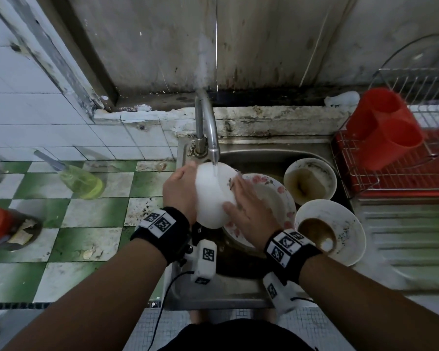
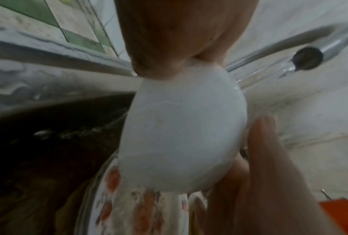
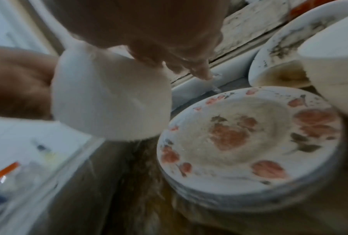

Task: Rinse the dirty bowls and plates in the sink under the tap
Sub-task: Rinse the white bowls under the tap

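Observation:
Under the running tap [image 1: 213,147], over the sink [image 1: 269,150], a white bowl [image 1: 212,196] [image 2: 179,135] [image 3: 108,98] is held tilted, its underside toward me. My left hand [image 1: 180,191] [image 2: 179,39] grips its left side. My right hand [image 1: 243,206] [image 3: 159,31] holds the right edge, thumb on the outside and fingers [image 2: 263,143] over the rim. Water runs onto the bowl's top. Below lies a stack of flowered plates [image 1: 276,196] [image 3: 249,143] [image 2: 145,211]. Two dirty bowls [image 1: 309,181] [image 1: 330,231] with brown residue sit to the right.
A wire dish rack [image 1: 403,171] with a red cutlery holder [image 1: 383,127] stands at the right, above the ribbed drainboard [image 1: 403,236]. On the green-and-white tiled counter [image 1: 91,216] at the left lie a bottle of yellow-green liquid [image 1: 81,181] and a red-lidded jar [image 1: 0,224].

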